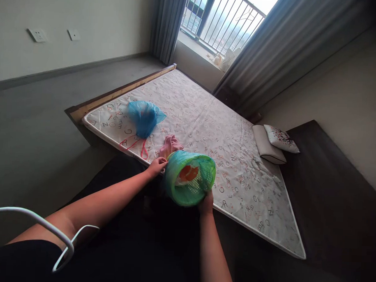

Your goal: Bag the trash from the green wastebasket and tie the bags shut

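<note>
A green mesh wastebasket (199, 183) is held tilted at the near edge of the bed, its mouth turned towards me. Thin blue plastic, a bin bag (173, 167), covers its outside and folds over the rim. Inside lies something orange (188, 173) that I cannot make out. My left hand (158, 166) is closed, pinching the bag by the basket's left side. With its fingers partly hidden underneath, my right hand (207, 202) grips the basket's lower right side. A crumpled pink cloth (170, 145) lies just behind the basket.
A blue plastic bag (145, 117) with red drawstrings (144, 149) rests on the letter-printed mattress (201, 116). Pillows (269, 146) lie by the dark headboard (331, 183). A white cable (34, 214) crosses near my left arm. Grey curtains (169, 25) flank the window.
</note>
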`<state>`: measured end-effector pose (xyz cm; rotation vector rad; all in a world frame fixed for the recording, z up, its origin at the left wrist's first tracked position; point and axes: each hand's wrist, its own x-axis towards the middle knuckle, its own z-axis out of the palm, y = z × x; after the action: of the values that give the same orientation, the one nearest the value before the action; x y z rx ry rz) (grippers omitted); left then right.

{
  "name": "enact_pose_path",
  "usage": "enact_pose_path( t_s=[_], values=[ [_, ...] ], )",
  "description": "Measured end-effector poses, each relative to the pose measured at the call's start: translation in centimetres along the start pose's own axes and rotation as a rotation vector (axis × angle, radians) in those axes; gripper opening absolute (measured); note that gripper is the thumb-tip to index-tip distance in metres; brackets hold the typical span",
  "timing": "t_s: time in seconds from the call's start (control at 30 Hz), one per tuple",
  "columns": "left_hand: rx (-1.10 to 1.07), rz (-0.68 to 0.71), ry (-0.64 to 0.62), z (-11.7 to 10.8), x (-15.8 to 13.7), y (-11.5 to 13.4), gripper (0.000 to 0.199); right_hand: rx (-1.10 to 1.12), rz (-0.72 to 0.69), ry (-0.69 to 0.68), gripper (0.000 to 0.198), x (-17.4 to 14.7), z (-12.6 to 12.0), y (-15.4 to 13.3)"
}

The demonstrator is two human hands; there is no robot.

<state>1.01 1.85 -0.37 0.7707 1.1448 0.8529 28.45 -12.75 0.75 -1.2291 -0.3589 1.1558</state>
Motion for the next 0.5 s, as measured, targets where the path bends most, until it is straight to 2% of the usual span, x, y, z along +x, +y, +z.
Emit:
enact_pose_path(
  t_s=[0.17,0.27,0.4,0.5],
  values=[
    [-0.081,0.002,0.059,-0.3,0.1,0.7,0.031,-0.009,-0.021,0.140,0.047,0.3,-0.2,0.1],
    [-0.130,0.025,0.078,-0.8,-0.3,1.6,0.026,-0.075,-0.059,0.170,0.049,0.4,-0.2,0.2],
    [-0.143,0.028,0.037,-1.0,-0.9,3.4,0.028,-0.184,-0.125,0.196,0.051,0.3,0.2,0.2],
    [-0.114,0.034,-0.023,-0.6,-1.4,5.2,0.029,-0.328,-0.187,0.249,0.044,0.0,0.6,0.2]
  ],
)
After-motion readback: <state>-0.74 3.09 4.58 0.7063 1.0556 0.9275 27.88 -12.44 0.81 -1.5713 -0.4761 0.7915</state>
